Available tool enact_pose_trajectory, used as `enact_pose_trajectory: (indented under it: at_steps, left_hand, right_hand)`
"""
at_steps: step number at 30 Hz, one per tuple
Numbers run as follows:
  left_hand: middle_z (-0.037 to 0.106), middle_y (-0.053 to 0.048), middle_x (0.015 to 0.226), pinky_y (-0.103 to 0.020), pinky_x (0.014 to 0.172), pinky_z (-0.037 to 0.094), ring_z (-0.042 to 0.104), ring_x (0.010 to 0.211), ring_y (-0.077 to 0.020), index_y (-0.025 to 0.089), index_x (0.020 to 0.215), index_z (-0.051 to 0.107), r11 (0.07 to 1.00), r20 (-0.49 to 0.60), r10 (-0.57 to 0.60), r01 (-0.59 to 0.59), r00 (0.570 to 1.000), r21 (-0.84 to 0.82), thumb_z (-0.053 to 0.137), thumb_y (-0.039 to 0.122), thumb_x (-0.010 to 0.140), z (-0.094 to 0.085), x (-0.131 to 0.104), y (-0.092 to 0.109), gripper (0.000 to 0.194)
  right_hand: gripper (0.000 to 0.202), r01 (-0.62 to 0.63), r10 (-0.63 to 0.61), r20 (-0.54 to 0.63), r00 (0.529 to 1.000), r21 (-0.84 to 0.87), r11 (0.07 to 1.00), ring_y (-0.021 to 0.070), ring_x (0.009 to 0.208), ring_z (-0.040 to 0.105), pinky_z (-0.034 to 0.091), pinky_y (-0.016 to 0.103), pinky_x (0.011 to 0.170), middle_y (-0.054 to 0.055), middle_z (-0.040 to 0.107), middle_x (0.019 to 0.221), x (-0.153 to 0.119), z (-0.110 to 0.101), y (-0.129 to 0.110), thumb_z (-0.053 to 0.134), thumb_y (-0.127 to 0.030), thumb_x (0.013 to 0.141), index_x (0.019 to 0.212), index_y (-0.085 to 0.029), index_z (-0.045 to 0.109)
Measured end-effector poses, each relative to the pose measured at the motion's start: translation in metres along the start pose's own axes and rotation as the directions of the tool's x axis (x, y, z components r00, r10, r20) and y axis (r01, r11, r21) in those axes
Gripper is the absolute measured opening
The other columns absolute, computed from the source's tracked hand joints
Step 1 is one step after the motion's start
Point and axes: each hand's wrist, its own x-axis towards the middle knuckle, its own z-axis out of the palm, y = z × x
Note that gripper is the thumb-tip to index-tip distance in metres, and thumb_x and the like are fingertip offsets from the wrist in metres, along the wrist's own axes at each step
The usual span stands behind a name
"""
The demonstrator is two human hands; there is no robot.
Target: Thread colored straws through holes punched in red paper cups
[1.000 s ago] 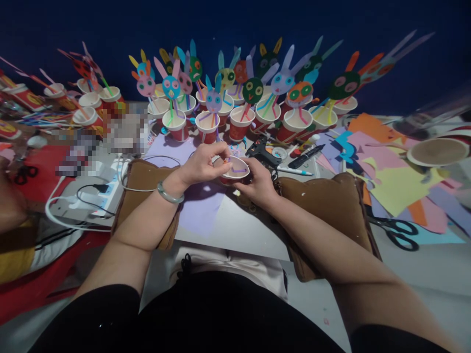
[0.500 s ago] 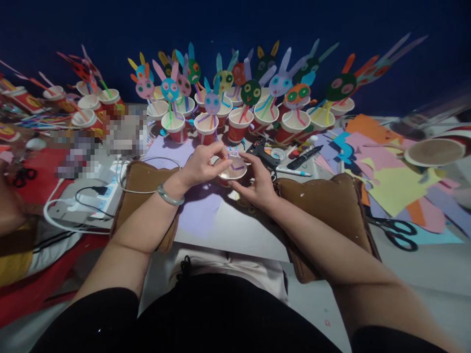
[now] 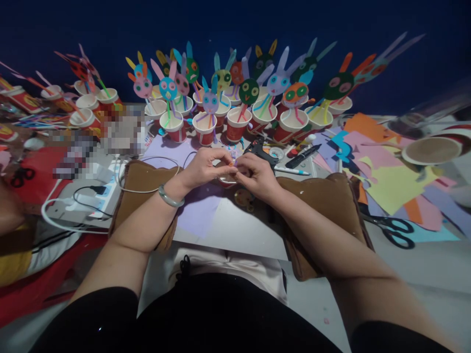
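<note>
Over a paper cup (image 3: 227, 181), my left hand (image 3: 206, 167) and my right hand (image 3: 258, 176) meet fingertip to fingertip. Both are closed in a pinch around the upper end of a purple straw (image 3: 235, 162), which shows only as a small bit of colour. A tiny orange spot lies at the same fingertips, too small to name. My hands cover most of the cup, and its rim shows just below them. A black glue gun (image 3: 262, 151) lies right behind my right hand.
Behind stand several red-and-white cups (image 3: 237, 125) with paper rabbit heads on straws. Coloured paper scraps (image 3: 392, 184) and black scissors (image 3: 395, 230) lie right. Brown cushions (image 3: 320, 211) sit beneath my forearms. A power strip (image 3: 105, 193) with cables lies left; a person's arm (image 3: 9, 211) shows beyond.
My right hand has left the cup's side and moved up and left to my left fingertips, where it now pinches too. The cup's inside, visible before, is now mostly covered.
</note>
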Motion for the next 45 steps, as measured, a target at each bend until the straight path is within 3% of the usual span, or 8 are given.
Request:
enact_pose_trajectory:
  at_steps: [4,8,12,17,24,30,36,45]
  left_hand:
    - [0.071,-0.006,0.090,-0.031,0.081,0.055,0.068,0.086,-0.0160,0.018,0.079,0.074,0.997,-0.039,0.039,-0.036,0.998,0.064,0.075,0.061,0.087,-0.001,0.001,-0.003,0.044]
    - [0.070,-0.007,0.100,-0.028,0.078,0.055,0.067,0.088,-0.0157,0.018,0.098,0.074,0.998,0.006,-0.066,0.066,0.998,0.025,0.082,0.064,0.077,-0.008,0.001,-0.008,0.052]
    - [0.070,-0.005,0.097,-0.025,0.072,0.053,0.064,0.081,-0.0135,0.017,0.106,0.066,0.978,0.101,-0.206,0.207,0.973,0.002,0.085,0.047,0.075,-0.010,0.000,-0.013,0.048]
    - [0.063,-0.001,0.090,-0.021,0.064,0.049,0.059,0.076,-0.0108,0.018,0.096,0.058,0.952,0.060,-0.293,0.297,0.954,-0.076,0.080,0.033,0.072,-0.002,-0.001,-0.017,0.035]
    - [0.068,-0.003,0.088,-0.027,0.076,0.054,0.063,0.082,-0.0135,0.019,0.088,0.064,0.993,-0.038,-0.048,0.052,0.998,0.106,0.074,0.036,0.085,0.002,0.000,-0.010,0.021]
    - [0.071,-0.005,0.099,-0.031,0.087,0.056,0.067,0.095,-0.0167,0.020,0.092,0.067,0.952,-0.037,0.147,-0.131,0.989,0.277,0.069,0.021,0.087,0.001,-0.001,-0.007,0.005]
    - [0.074,-0.006,0.102,-0.030,0.086,0.056,0.070,0.096,-0.0167,0.018,0.090,0.072,0.933,0.020,0.165,-0.163,0.986,0.322,0.067,0.017,0.088,0.000,-0.002,-0.006,0.006]
    - [0.072,-0.009,0.111,-0.038,0.100,0.055,0.069,0.107,-0.0199,0.019,0.089,0.068,0.994,0.088,0.090,-0.095,0.992,0.046,0.069,0.033,0.092,-0.002,0.000,-0.013,0.014]
  right_hand:
    - [0.023,0.009,-0.009,0.036,0.999,0.000,1.000,0.0173,0.075,0.061,0.048,0.031,0.069,0.005,0.065,0.081,0.003,-0.006,-0.004,0.064,-0.035,0.095,0.078,-0.021,0.068]
    - [0.016,0.014,-0.014,0.009,1.000,-0.046,0.999,0.0174,0.076,0.060,0.046,0.030,0.069,0.004,0.062,0.081,0.002,-0.008,-0.006,0.064,-0.025,0.092,0.077,-0.020,0.067]
    - [0.013,-0.008,0.004,-0.039,0.999,-0.095,0.995,0.0179,0.075,0.059,0.044,0.031,0.068,0.004,0.060,0.080,0.002,-0.007,-0.007,0.061,-0.020,0.089,0.078,-0.020,0.066]
    - [0.015,-0.036,0.029,-0.059,0.998,-0.133,0.990,0.0168,0.071,0.054,0.042,0.030,0.066,0.004,0.057,0.079,0.001,-0.005,-0.011,0.061,-0.021,0.089,0.074,-0.020,0.063]
    - [0.014,-0.040,0.033,-0.040,0.999,-0.191,0.981,0.0186,0.075,0.056,0.042,0.031,0.068,0.006,0.058,0.083,-0.003,-0.002,-0.021,0.059,-0.022,0.090,0.077,-0.019,0.063]
    - [0.013,-0.070,0.066,-0.025,0.997,-0.217,0.974,0.0179,0.073,0.053,0.040,0.030,0.067,0.005,0.056,0.081,-0.004,-0.004,-0.024,0.060,-0.019,0.089,0.077,-0.019,0.061]
    - [0.012,-0.082,0.079,-0.024,0.997,-0.191,0.978,0.0173,0.071,0.052,0.039,0.030,0.067,0.003,0.052,0.077,-0.001,-0.005,-0.023,0.059,-0.019,0.088,0.075,-0.019,0.061]
    - [0.016,-0.086,0.081,-0.040,0.996,-0.160,0.983,0.0159,0.068,0.048,0.037,0.030,0.066,0.002,0.053,0.075,0.001,-0.008,-0.027,0.059,-0.020,0.091,0.075,-0.019,0.062]
